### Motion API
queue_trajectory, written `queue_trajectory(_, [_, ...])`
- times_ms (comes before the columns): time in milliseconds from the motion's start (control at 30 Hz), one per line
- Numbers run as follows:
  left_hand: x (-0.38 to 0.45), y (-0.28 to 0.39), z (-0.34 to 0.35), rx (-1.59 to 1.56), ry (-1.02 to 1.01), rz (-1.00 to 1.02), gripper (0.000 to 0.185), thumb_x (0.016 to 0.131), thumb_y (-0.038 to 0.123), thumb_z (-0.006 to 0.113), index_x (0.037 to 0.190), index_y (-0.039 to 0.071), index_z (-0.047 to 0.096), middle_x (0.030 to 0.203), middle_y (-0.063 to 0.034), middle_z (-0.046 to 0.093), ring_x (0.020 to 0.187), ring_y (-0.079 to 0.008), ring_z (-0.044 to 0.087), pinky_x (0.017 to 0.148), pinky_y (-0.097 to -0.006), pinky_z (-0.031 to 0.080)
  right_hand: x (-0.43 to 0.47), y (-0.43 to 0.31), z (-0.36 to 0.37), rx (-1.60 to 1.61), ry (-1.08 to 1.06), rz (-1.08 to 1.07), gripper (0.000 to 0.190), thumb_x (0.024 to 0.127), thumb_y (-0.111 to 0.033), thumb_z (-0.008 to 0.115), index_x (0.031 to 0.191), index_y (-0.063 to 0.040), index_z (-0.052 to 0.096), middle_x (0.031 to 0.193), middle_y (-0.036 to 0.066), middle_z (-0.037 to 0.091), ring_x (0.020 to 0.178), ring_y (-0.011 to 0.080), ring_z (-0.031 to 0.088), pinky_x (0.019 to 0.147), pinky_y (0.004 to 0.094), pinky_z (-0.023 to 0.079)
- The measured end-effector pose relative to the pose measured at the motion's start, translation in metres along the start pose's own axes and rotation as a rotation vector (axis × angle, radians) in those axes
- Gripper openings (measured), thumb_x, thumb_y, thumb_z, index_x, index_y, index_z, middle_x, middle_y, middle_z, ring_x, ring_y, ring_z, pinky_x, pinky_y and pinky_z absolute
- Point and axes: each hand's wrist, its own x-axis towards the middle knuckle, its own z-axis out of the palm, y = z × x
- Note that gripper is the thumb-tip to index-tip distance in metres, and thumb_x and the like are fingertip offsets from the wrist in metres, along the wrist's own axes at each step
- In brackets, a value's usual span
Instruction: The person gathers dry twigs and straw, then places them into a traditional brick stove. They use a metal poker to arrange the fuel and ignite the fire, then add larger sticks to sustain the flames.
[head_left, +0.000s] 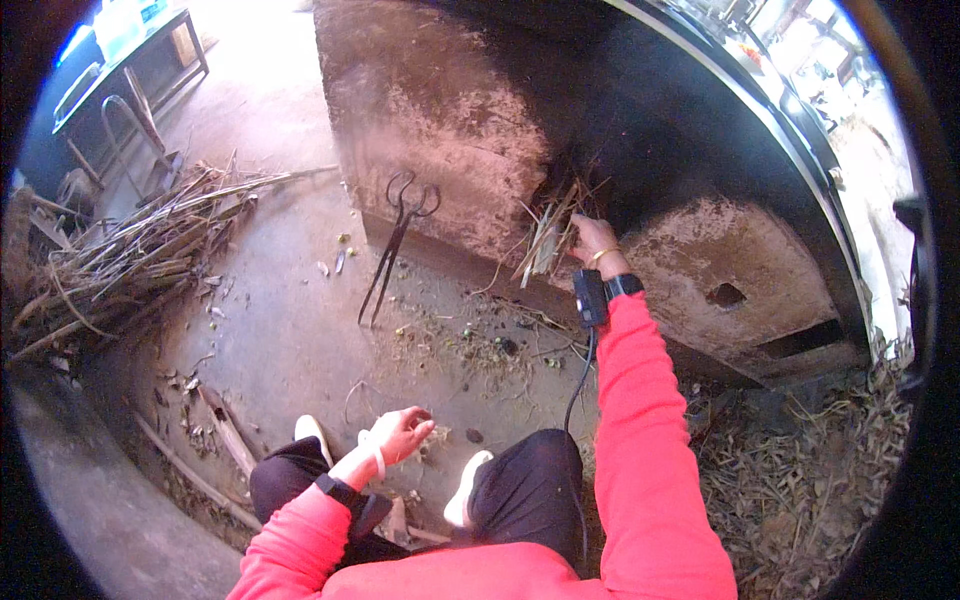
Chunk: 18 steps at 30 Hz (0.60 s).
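My right hand (592, 238) is stretched out to the sooty opening of an earthen stove (457, 157). It touches the right side of a bundle of dry sticks and stalks (551, 236) that pokes out of the opening; the fingertips are partly hidden, so the grip is unclear. My left hand (403, 435) hangs over the floor between my knees, fingers loosely curled and apart, holding nothing. Iron fire tongs (391, 251) lean against the stove's front, their looped handles up and their tips on the floor.
A pile of firewood and twigs (150, 247) lies at the left, near a table (135, 67). Dry leaves (795, 465) are heaped at the lower right. Split wood (227, 431) lies by my left leg. Debris (480, 341) litters the floor before the stove. A cable runs from my right wrist.
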Motion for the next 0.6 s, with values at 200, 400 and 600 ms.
queue_trajectory(200, [-0.008,0.008,-0.005,-0.011,-0.020,-0.004,0.036,0.084,0.036,0.052,0.103,0.006,0.058,0.085,-0.0161,0.064,0.079,-0.0297,0.062,0.070,-0.0364,0.048,-0.136,-0.061,0.007,-0.815,0.234,-0.714,0.023,0.081,-0.019,0.059,0.096,-0.001,0.058,0.079,0.007,0.060,0.064,0.0142,0.056,0.060,0.0274,0.047])
queue_trajectory(400, [-0.014,0.014,-0.007,-0.003,-0.083,-0.108,0.036,0.085,0.035,0.053,0.108,0.007,0.056,0.086,-0.0145,0.065,0.079,-0.0248,0.063,0.070,-0.0342,0.049,-0.236,-0.109,0.100,-0.611,-0.259,-1.062,0.015,0.081,-0.013,0.058,0.092,-0.004,0.059,0.076,0.012,0.062,0.064,0.0205,0.061,0.057,0.0306,0.048])
queue_trajectory(600, [-0.020,0.017,-0.012,-0.091,-0.103,-0.073,0.039,0.086,0.035,0.050,0.109,0.005,0.055,0.094,-0.0183,0.062,0.090,-0.0317,0.060,0.079,-0.0387,0.046,-0.166,-0.041,0.227,-1.304,-0.308,-1.106,0.013,0.075,-0.019,0.061,0.082,-0.008,0.059,0.086,0.012,0.057,0.088,0.0295,0.054,0.072,0.0404,0.046])
